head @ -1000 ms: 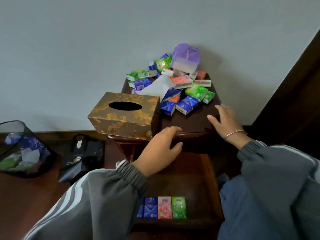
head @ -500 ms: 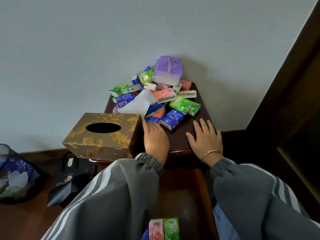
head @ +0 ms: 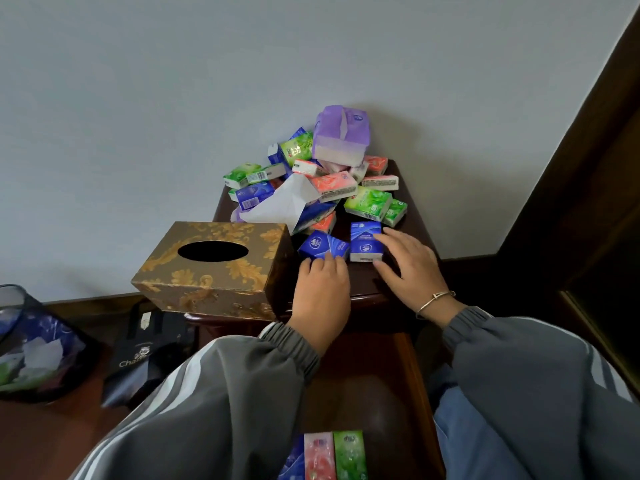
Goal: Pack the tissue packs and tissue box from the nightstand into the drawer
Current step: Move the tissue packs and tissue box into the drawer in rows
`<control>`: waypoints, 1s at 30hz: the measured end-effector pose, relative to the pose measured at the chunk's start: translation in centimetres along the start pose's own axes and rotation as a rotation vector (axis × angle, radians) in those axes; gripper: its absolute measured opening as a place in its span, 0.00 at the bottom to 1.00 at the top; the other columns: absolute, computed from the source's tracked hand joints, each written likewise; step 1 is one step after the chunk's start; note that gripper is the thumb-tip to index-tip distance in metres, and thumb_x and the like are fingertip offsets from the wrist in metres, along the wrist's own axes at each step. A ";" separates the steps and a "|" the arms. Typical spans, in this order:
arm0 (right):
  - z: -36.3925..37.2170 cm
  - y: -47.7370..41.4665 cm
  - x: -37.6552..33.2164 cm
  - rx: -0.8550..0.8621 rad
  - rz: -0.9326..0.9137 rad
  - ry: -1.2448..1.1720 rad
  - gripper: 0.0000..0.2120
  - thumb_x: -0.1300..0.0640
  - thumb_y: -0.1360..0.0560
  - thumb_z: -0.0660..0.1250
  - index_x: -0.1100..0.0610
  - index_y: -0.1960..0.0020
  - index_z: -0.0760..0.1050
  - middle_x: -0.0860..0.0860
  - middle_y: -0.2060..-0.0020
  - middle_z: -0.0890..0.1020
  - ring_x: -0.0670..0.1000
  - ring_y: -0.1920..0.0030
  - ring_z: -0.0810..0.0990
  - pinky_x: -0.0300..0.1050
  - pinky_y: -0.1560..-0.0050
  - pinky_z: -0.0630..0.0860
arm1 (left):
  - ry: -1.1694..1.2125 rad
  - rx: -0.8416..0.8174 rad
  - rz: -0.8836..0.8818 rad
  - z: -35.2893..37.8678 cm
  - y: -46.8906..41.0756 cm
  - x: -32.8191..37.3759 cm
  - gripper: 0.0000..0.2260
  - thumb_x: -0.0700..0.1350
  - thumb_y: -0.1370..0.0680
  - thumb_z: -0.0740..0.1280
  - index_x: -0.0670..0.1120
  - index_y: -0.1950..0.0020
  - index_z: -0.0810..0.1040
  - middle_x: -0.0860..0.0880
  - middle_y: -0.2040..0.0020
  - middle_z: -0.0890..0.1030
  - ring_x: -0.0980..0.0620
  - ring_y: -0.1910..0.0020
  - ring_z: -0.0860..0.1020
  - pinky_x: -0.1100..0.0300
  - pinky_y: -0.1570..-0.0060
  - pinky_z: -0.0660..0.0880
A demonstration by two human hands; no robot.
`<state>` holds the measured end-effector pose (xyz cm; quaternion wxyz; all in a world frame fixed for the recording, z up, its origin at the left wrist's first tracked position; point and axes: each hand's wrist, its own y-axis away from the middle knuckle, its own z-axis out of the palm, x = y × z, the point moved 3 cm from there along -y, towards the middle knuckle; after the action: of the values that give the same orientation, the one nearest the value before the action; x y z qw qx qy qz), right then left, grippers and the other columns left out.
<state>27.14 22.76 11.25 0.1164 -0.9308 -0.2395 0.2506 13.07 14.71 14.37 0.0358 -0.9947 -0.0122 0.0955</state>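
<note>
A heap of small tissue packs (head: 332,188) in blue, green and pink lies on the dark nightstand (head: 408,216), topped by a purple soft pack (head: 341,136). A gold patterned tissue box (head: 214,268) stands at the nightstand's front left, overhanging the edge. My left hand (head: 322,296) has its fingertips on a blue pack (head: 323,244). My right hand (head: 408,268) grips a second blue pack (head: 365,240) between thumb and fingers. Below, the open drawer (head: 412,393) holds a row of blue, pink and green packs (head: 329,455).
A loose white tissue (head: 284,202) sticks out of the heap behind the gold box. On the floor at left sit a dark waste bin (head: 31,344) and a black paper bag (head: 145,355). A dark wooden frame (head: 588,188) rises at right.
Both hands have moved forward from the nightstand's front edge to the two blue packs. The right hand has closed on one and turned it upright.
</note>
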 end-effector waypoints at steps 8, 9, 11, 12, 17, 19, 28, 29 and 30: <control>-0.1 -2.2 -1.3 -0.255 -0.134 0.119 0.28 0.41 0.26 0.62 0.47 0.28 0.62 0.45 0.27 0.63 0.48 0.26 0.57 0.52 0.31 0.61 | 0.340 0.139 0.000 -0.6 1.4 -0.5 0.16 0.41 0.21 0.59 0.45 0.33 0.69 0.47 0.36 0.75 0.48 0.37 0.72 0.55 0.40 0.71; -0.3 -1.9 -1.3 -0.242 -0.130 0.132 0.28 0.41 0.26 0.62 0.47 0.29 0.63 0.45 0.28 0.64 0.49 0.26 0.58 0.52 0.32 0.62 | 0.394 0.172 -0.042 -0.7 1.4 -0.5 0.17 0.42 0.21 0.60 0.45 0.32 0.68 0.47 0.34 0.73 0.48 0.36 0.71 0.56 0.40 0.71; -0.7 -0.9 -1.0 -0.181 -0.121 0.143 0.25 0.42 0.27 0.64 0.49 0.33 0.68 0.47 0.32 0.69 0.50 0.29 0.63 0.52 0.35 0.67 | 0.483 0.210 -0.136 -0.7 1.0 -0.3 0.21 0.44 0.21 0.61 0.43 0.28 0.65 0.44 0.30 0.67 0.46 0.32 0.68 0.55 0.37 0.70; -1.0 -0.4 -0.8 -0.148 -0.114 0.134 0.23 0.43 0.28 0.64 0.51 0.36 0.70 0.48 0.35 0.71 0.51 0.31 0.65 0.51 0.37 0.70 | 0.519 0.208 -0.188 -0.6 0.7 -0.2 0.23 0.45 0.20 0.62 0.43 0.27 0.62 0.43 0.28 0.64 0.45 0.30 0.66 0.55 0.35 0.69; -2.1 1.6 -0.3 0.012 -0.008 -0.036 0.12 0.55 0.27 0.69 0.59 0.47 0.75 0.55 0.45 0.74 0.56 0.41 0.72 0.48 0.43 0.72 | 0.834 0.079 -0.605 0.6 -1.6 -0.1 0.31 0.56 0.19 0.59 0.39 0.24 0.54 0.38 0.24 0.57 0.38 0.27 0.60 0.47 0.31 0.62; -2.2 2.1 -0.4 0.059 0.074 -0.075 0.11 0.57 0.28 0.70 0.60 0.48 0.75 0.57 0.41 0.72 0.58 0.40 0.71 0.50 0.41 0.71 | 0.843 0.081 -0.730 0.8 -2.1 -0.2 0.32 0.57 0.20 0.60 0.38 0.25 0.56 0.38 0.27 0.63 0.39 0.29 0.64 0.47 0.33 0.63; -3.5 2.6 1.2 0.109 0.316 -0.298 0.27 0.58 0.33 0.74 0.58 0.37 0.71 0.56 0.42 0.75 0.55 0.42 0.75 0.42 0.44 0.69 | 1.370 0.032 -0.863 1.6 -2.0 -1.2 0.29 0.42 0.32 0.78 0.37 0.36 0.72 0.39 0.38 0.76 0.40 0.39 0.75 0.48 0.42 0.75; -3.9 2.6 1.1 0.113 0.305 -0.398 0.27 0.58 0.33 0.75 0.57 0.36 0.70 0.54 0.42 0.76 0.51 0.43 0.75 0.40 0.44 0.69 | 1.484 0.025 -0.822 1.7 -1.8 -1.1 0.21 0.39 0.31 0.77 0.37 0.41 0.76 0.39 0.43 0.80 0.43 0.46 0.80 0.51 0.50 0.78; -4.3 2.7 0.9 0.094 0.284 -0.481 0.29 0.58 0.34 0.76 0.55 0.36 0.70 0.51 0.43 0.76 0.48 0.44 0.75 0.38 0.44 0.70 | 1.571 0.012 -0.773 1.6 -1.6 -1.0 0.15 0.37 0.30 0.76 0.37 0.45 0.78 0.40 0.48 0.82 0.46 0.54 0.82 0.56 0.58 0.78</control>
<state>31.12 20.48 13.63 0.0630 -0.8624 -0.1154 0.4888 11.73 16.43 13.16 0.0690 -0.6988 -0.3198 -0.6361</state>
